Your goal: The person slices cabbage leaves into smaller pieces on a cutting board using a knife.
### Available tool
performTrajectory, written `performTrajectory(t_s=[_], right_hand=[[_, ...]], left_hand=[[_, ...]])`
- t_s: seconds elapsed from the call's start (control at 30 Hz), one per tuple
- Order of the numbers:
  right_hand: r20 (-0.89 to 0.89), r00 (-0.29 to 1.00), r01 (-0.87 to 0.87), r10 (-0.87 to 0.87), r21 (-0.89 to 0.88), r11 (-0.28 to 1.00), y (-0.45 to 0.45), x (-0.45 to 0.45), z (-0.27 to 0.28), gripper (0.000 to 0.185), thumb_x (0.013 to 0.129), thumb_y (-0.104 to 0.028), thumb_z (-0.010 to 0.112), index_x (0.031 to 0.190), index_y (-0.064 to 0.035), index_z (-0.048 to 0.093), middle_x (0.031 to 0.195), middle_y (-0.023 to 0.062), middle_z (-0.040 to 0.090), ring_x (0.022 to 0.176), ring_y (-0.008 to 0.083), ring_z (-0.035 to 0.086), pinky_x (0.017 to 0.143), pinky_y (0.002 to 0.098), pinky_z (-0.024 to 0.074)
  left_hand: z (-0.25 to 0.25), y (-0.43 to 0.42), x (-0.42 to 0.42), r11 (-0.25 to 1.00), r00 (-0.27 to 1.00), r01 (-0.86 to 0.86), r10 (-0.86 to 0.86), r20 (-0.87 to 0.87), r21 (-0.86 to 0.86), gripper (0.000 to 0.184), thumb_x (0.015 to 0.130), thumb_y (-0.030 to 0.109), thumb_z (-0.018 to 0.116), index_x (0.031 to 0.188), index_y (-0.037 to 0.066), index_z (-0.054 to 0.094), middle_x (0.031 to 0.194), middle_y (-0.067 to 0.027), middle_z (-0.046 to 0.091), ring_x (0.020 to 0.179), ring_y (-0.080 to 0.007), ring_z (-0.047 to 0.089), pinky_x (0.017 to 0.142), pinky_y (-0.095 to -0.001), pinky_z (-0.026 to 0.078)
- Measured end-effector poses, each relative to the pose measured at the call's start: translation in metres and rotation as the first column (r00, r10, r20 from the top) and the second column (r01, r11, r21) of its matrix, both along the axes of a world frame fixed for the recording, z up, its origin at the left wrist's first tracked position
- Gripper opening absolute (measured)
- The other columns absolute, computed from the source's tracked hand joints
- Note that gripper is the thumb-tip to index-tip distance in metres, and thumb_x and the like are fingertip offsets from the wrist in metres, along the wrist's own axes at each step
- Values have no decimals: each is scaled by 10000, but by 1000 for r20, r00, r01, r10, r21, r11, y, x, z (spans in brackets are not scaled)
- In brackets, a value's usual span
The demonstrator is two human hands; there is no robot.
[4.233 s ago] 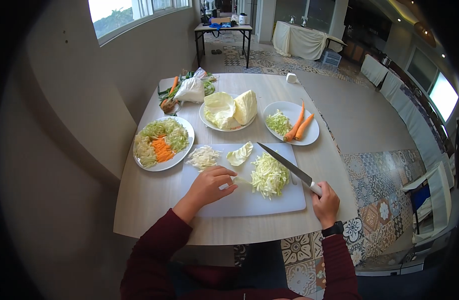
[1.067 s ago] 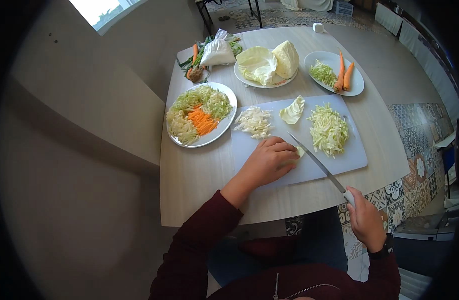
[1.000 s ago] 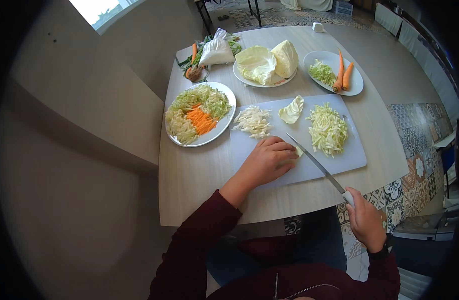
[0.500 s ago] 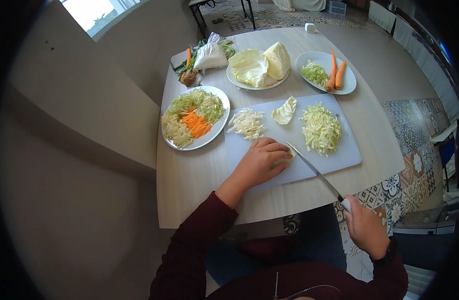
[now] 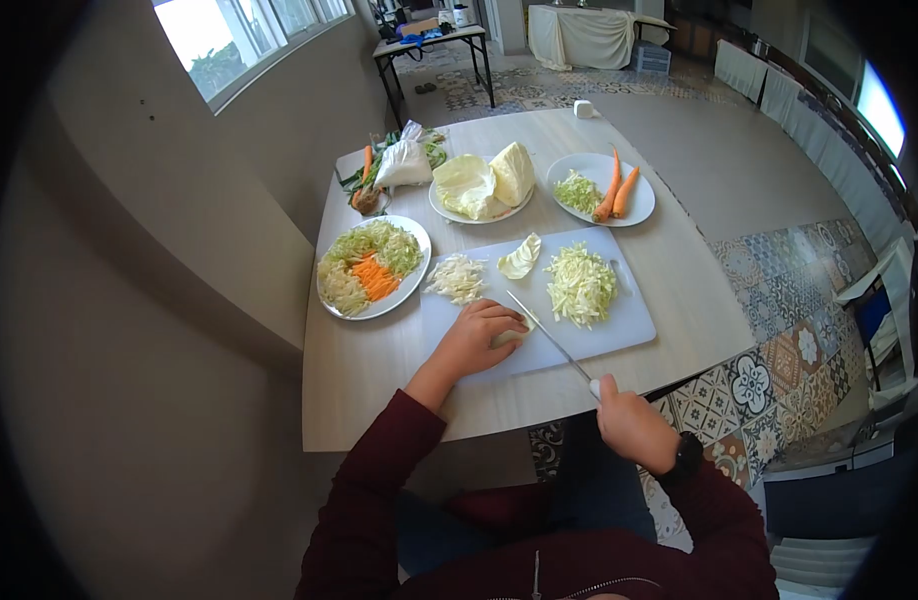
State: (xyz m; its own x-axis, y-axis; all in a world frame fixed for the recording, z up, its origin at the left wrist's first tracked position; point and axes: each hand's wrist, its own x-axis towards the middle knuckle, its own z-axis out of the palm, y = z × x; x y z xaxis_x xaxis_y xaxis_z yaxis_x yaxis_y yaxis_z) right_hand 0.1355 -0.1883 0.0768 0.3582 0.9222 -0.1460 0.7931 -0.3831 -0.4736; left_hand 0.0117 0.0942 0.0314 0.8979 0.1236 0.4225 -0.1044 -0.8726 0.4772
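My left hand [image 5: 479,336], fingers bent and pressed together, holds down a pale cabbage piece [image 5: 525,324] on the white cutting board [image 5: 629,326]; most of that piece is hidden under the fingers. In my right hand [image 5: 636,428] is the white handle of a knife [image 5: 553,342]. Its blade slants across the board, just right of the cabbage piece. Farther back on the board lie a curled cabbage leaf [image 5: 520,257], a heap of shredded cabbage [image 5: 581,286] to the right and whitish shreds [image 5: 457,279] to the left.
At the left, a plate [image 5: 422,280] bears shredded vegetables, orange ones among them. Behind the board are a plate [image 5: 485,217] of cabbage, a plate [image 5: 643,205] with two carrots [image 5: 611,190] and shreds, and a white plastic bag [image 5: 405,163] beside greens.
The view has tilted up, showing more of the room. Against the board, the knife tip has shifted slightly forward and left. My left hand keeps its hold on the cabbage piece.
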Motion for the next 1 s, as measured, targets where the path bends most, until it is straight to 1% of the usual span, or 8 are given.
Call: performTrajectory(t_s=[0.1, 0.13, 0.23, 0.33, 0.63, 0.7, 0.87, 1.0], right_hand=[[4, 1000, -18, 18, 72, 997, 0, 3, -12, 142, 973, -48, 424, 1058, 65, 420, 698, 339, 626, 689, 508, 655, 625, 582, 529], [-47, 999, 22, -18, 86, 996, -1, 6, -21, 207, 981, -107, 515, 1077, 49, 419, 719, 327, 629, 713, 510, 647, 629, 584, 513], [-35, 999, 10, -7, 90, 996, -9, 1, -21, 210, 982, -106, 514, 1061, 61, 412, 738, 339, 631, 737, 521, 646, 652, 588, 515], [-41, 999, 36, -33, 64, 997, -19, -5, -18, 221, 986, -115, 517, 1045, 73, 416, 782, 360, 635, 791, 534, 645, 689, 590, 521], [-94, 994, 73, -63, 107, 992, -28, -4, -10, 277, 981, -175, 529, 1115, 58, 462, 887, 375, 646, 900, 541, 636, 780, 599, 497], [-92, 993, 90, -80, 109, 990, -31, -4, -11, 292, 975, -176, 531, 1159, 46, 483, 901, 365, 651, 908, 537, 638, 788, 591, 496], [-49, 995, 96, -86, 264, 960, -36, -7, -3, 323, 946, -157, 531, 1236, -14, 529, 893, 328, 674, 884, 528, 646, 787, 608, 501], [-81, 992, 117, -98, 275, 954, -39, -10, -7, 342, 972, -185, 559, 1268, -13, 544, 913, 310, 680, 912, 500, 657, 789, 529, 510]], left_hand=[[-2, -15, 3, 994, 994, -106, 106, -16, -1, 167, 839, 135, 754, 997, 82, 749, 1106, -62, 732, 1092, -281, 637, 967, -404, 505], [-2, -20, 1, 988, 987, -154, 154, -33, -5, 161, 845, 141, 748, 994, 80, 746, 1107, -62, 732, 1102, -288, 636, 975, -410, 501], [-14, -39, -1, 962, 960, -273, 271, 74, 9, 200, 880, 204, 710, 1046, 95, 734, 1146, -48, 719, 1173, -299, 609, 1015, -434, 466], [-20, -55, -7, 919, 923, -378, 364, 126, 112, 241, 888, 204, 695, 1100, 92, 722, 1205, -54, 708, 1228, -314, 593, 1045, -436, 455], [-30, -58, -12, 884, 901, -433, 421, 106, 174, 319, 886, 184, 662, 1196, 118, 692, 1294, -46, 679, 1308, -315, 549, 1086, -441, 429], [-24, -66, -15, 874, 883, -461, 436, 173, 153, 350, 875, 182, 670, 1221, 131, 678, 1326, -50, 658, 1311, -323, 541, 1086, -452, 427], [-25, -70, -17, 847, 847, -521, 498, 184, 106, 389, 868, 199, 679, 1252, 138, 659, 1326, -63, 640, 1278, -311, 543, 1061, -458, 419], [-23, -82, -12, 827, 830, -553, 538, 145, 101, 380, 877, 229, 676, 1247, 139, 665, 1308, -64, 644, 1262, -297, 545, 1055, -453, 404]])
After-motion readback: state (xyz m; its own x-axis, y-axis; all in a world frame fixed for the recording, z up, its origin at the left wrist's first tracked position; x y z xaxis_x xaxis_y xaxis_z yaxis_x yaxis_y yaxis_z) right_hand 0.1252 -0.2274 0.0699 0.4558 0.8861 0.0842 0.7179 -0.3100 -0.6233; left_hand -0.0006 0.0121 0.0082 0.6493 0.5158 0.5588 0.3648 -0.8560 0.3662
